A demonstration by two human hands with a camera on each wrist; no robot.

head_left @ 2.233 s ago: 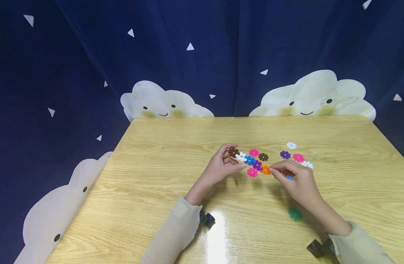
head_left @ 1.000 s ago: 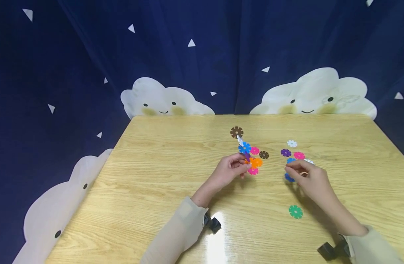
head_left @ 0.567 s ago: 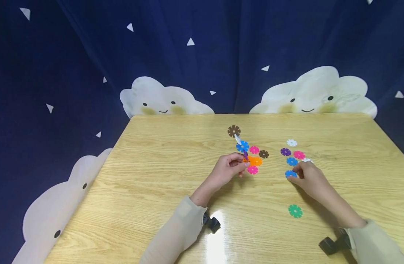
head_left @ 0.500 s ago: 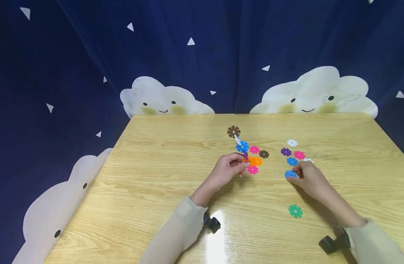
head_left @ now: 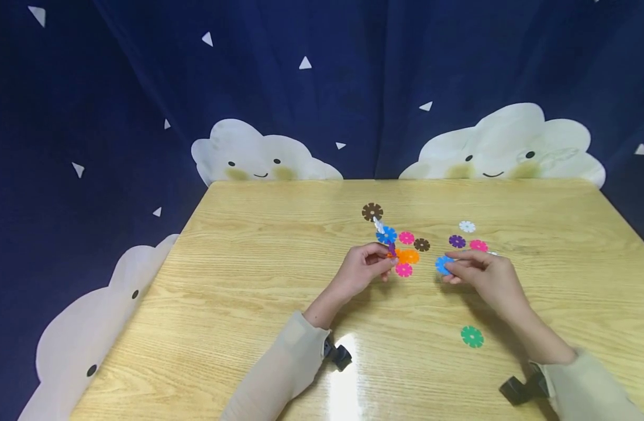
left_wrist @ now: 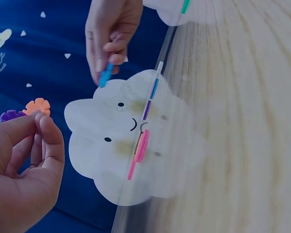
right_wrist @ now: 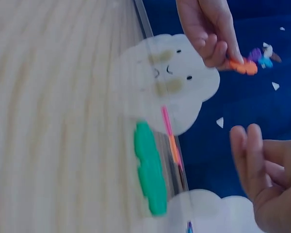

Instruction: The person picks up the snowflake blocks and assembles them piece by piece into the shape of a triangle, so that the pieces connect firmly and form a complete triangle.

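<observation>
My left hand (head_left: pixel 365 263) pinches the orange snowflake disc at the near end of a joined chain of discs. Up from the orange one (left_wrist: pixel 38 106) run a purple disc (head_left: pixel 391 248), a blue one (head_left: pixel 386 235), a white one seen nearly edge-on (head_left: pixel 378 225) and a brown one (head_left: pixel 372 212) at the far end. To the right, my right hand (head_left: pixel 487 279) holds a single blue disc (head_left: pixel 443 265) between thumb and fingers, raised over the table and apart from the chain. The left wrist view shows this blue disc (left_wrist: pixel 105 75) edge-on in the fingertips.
Loose discs lie between the hands: pink (head_left: pixel 403 270), orange (head_left: pixel 410 256), another pink (head_left: pixel 406 237), brown (head_left: pixel 422 244). Beyond the right hand are white (head_left: pixel 467 226), purple (head_left: pixel 457 241) and pink (head_left: pixel 478 245) ones. A green disc (head_left: pixel 472 337) lies nearer on the wooden table (head_left: pixel 221 280).
My right hand let go of the chain, picked a blue disc off the table and lifted it leftward. My left hand shifted its grip to the orange disc, and the chain tilted upright.
</observation>
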